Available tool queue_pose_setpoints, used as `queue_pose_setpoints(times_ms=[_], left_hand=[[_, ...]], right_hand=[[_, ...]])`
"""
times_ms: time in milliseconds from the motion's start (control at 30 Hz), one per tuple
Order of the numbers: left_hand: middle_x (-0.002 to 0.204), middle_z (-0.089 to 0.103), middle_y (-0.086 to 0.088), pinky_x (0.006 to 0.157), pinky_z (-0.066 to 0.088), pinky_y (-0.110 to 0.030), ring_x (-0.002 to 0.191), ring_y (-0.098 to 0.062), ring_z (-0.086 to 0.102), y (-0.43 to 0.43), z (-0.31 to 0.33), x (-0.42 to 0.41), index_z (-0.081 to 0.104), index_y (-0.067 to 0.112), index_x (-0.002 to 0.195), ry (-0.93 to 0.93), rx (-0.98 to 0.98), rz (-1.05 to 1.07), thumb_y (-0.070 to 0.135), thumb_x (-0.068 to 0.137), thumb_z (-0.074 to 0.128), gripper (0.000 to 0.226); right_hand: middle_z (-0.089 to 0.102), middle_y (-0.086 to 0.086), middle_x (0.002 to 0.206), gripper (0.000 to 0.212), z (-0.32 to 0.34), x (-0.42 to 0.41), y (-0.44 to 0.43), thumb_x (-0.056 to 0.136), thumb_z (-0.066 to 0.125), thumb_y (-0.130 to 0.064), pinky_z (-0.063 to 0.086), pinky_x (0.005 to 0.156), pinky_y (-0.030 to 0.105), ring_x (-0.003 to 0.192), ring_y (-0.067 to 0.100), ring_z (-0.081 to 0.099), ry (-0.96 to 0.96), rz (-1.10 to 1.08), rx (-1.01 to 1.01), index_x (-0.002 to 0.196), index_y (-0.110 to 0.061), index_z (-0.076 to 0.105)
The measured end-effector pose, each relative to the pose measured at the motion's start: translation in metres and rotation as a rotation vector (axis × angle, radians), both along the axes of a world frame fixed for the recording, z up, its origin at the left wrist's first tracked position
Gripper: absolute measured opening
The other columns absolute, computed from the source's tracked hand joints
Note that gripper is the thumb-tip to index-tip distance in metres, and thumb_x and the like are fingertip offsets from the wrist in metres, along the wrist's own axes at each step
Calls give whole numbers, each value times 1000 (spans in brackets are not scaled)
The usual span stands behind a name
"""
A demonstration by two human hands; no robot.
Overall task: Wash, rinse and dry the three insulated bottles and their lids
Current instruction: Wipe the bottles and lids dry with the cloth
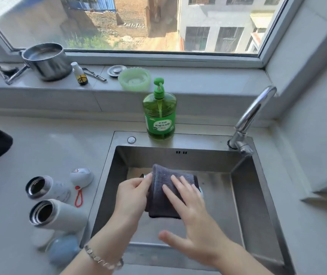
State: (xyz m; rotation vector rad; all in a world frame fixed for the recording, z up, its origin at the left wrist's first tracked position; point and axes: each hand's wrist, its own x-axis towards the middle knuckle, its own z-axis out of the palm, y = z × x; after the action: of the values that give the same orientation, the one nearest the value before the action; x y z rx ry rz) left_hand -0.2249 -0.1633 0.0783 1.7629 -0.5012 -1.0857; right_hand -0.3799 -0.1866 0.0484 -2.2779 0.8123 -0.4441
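Third bottle [144,176] held over sink [257,195], nearly all wrapped in dark towel [166,193], only steel mouth poking out on left. Left hand [132,193] clenched round that mouth end. Right hand [190,211] flat on towel, fingers straight, pressing not gripping. Bottle lies crosswise between both hands.

Progress, my guess: drying stage on last one. Short bottle [47,188] and tall bottle [57,214] open on counter [59,147] left of sink, white lid [82,176] and blue lid [63,253] nearby. Can't tell if dry. Third lid too blurry to call.
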Motion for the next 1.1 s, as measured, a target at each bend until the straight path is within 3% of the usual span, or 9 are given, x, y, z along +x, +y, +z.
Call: queue_pose_setpoints(times_ms=[100, 267, 433, 600, 667, 767, 900, 1000, 1100], left_hand=[[62, 33, -10, 51, 29, -26, 61, -22, 34, 19, 9, -19, 55, -12, 65, 3, -29, 6, 24, 92, 56, 45], [68, 48, -12, 63, 37, -36, 64, -23, 44, 39, 24, -40, 51, -20, 75, -14, -122, 39, 34, 86, 60, 55], [71, 48, -14, 70, 50, -44, 68, -24, 47, 55, 34, -42, 59, -13, 75, 4, -45, 191, 23, 91, 57, 40], [67, 48, -12, 82, 52, -52, 68, -24, 51, 67, 48, -28, 62, 2, 70, 32, -34, 231, 22, 91, 58, 29], [58, 50, -7, 78, 53, -50, 67, -24, 52, 68, 51, -14, 63, 6, 58, 42, -54, 216, 21, 91, 59, 36], [68, 53, -10, 79, 53, -53, 71, -24, 52, 71, 56, 15, 63, 5, 67, 39, -49, 151, 24, 91, 60, 31], [79, 57, -9, 71, 57, -49, 69, -24, 56, 77, 64, 76, 62, 6, 74, 151, 3, 45, 26, 91, 59, 27], [87, 58, -14, 64, 58, -49, 69, -25, 59, 78, 69, 118, 61, 3, 87, 236, 51, -148, 32, 92, 57, 30], [88, 59, -15, 65, 60, -40, 75, -23, 62, 83, 72, 150, 64, 2, 90, 135, -6, -420, 31, 94, 54, 31]], right_hand=[[47, -6, 126, 59, 9, -4, 11, 90, 25, -66, 26, 101, 39, 118, 16, 40, -104, -192, -112, 122, -24, 52], [55, 11, 125, 72, 11, 4, 16, 83, 27, -74, 32, 97, 42, 114, 28, 49, -26, -275, -402, 128, -20, 44], [66, -4, 105, 76, 15, -12, -3, 66, 51, -73, 41, 86, 28, 97, 18, 61, -3, -88, -302, 117, -17, 59], [57, -21, 105, 64, 31, -17, -4, 66, 39, -71, 36, 81, 16, 104, 6, 52, -7, -114, 24, 118, -37, 55], [58, -10, 111, 80, 31, 2, 11, 64, 43, -74, 38, 90, 26, 107, 15, 53, 38, -147, -115, 127, -25, 53], [55, 12, 124, 107, 20, 43, 38, 48, 66, -70, 36, 100, 45, 115, 29, 50, 177, -120, -454, 134, -11, 40], [61, 20, 112, 88, 23, 82, 44, 54, 77, -36, 44, 92, 45, 102, 36, 60, 102, -170, -733, 130, -11, 40], [63, 9, 105, 88, 45, 108, 46, 51, 67, -40, 49, 79, 31, 89, 30, 63, 163, -133, -544, 133, -20, 42], [61, -12, 105, 95, 75, 126, 50, 48, 73, -35, 48, 78, 24, 93, 11, 59, 266, -150, -113, 133, -50, 32]])
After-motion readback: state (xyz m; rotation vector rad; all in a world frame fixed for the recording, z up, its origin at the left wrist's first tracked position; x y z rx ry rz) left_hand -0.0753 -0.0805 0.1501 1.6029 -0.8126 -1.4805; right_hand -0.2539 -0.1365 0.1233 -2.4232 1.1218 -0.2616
